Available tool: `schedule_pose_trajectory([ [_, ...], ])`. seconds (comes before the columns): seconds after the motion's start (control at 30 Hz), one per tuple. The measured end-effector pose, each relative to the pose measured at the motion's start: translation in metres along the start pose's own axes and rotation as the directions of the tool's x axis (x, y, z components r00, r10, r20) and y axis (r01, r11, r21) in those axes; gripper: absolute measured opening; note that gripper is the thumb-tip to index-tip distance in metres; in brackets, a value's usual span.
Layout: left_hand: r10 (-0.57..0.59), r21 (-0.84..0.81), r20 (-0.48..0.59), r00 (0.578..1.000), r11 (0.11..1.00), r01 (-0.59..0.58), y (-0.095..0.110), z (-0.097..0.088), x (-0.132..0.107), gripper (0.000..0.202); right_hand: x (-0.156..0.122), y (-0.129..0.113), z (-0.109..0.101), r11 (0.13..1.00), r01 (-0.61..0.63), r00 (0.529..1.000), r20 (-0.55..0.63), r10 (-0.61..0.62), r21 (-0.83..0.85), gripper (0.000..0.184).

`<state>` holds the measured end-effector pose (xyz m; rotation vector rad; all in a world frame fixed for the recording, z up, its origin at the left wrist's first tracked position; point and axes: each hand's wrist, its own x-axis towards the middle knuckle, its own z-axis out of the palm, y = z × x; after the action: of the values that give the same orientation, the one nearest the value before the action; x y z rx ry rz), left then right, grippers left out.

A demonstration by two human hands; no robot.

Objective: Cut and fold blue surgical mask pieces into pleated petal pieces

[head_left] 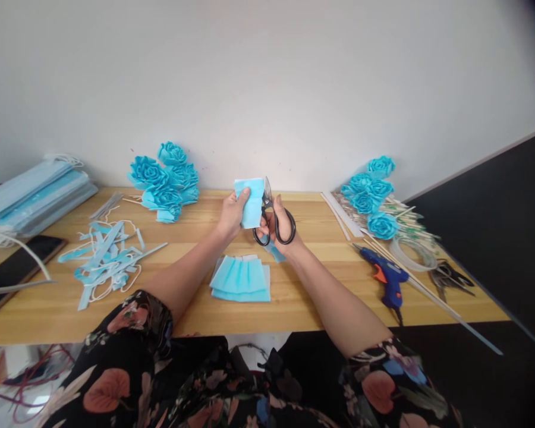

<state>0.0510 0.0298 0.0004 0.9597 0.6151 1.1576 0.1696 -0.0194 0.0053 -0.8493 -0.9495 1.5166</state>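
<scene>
My left hand [233, 215] pinches a folded piece of blue face-mask fabric [252, 208], held upright above the table. In my right hand [282, 224] is a pair of black-handled scissors [288, 233], with the blades pointing up along the right edge of the fabric. Whether the blades are cutting into it I cannot tell. Below my hands, a small stack of pleated blue mask pieces [241, 280] lies on the wood. Another blue scrap [275, 252] sits under my right hand, partly hidden by it.
On the left are mask offcuts [109, 261], a pile of face masks [40, 196], a phone [22, 267] and blue fabric flowers [164, 181]. To the right lie more blue flowers [369, 191], a blue glue gun [387, 276], thin sticks [410, 276], a clear tubing coil [414, 255] and pliers [448, 278].
</scene>
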Motion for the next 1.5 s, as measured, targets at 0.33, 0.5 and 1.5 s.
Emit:
schedule_pose_trajectory([
  [0.33, 0.013, -0.021, 0.037, 0.999, 1.000, -0.012, 0.001, 0.001, -0.002, 0.050, -0.005, 0.004, 0.007, 0.982, 0.183, 0.983, -0.023, -0.182, 0.055, 0.071],
  [0.5, 0.024, 0.003, 0.003, 1.000, 1.000, -0.024, 0.003, 0.001, -0.001, 0.048, -0.006, 0.003, 0.009, 0.979, 0.198, 0.980, -0.017, -0.197, 0.049, 0.074],
  [1.5, 0.112, 0.043, -0.104, 0.988, 0.993, -0.108, 0.002, -0.006, 0.005, 0.047, -0.011, -0.002, 0.013, 0.962, 0.270, 0.962, -0.029, -0.271, -0.024, 0.066],
])
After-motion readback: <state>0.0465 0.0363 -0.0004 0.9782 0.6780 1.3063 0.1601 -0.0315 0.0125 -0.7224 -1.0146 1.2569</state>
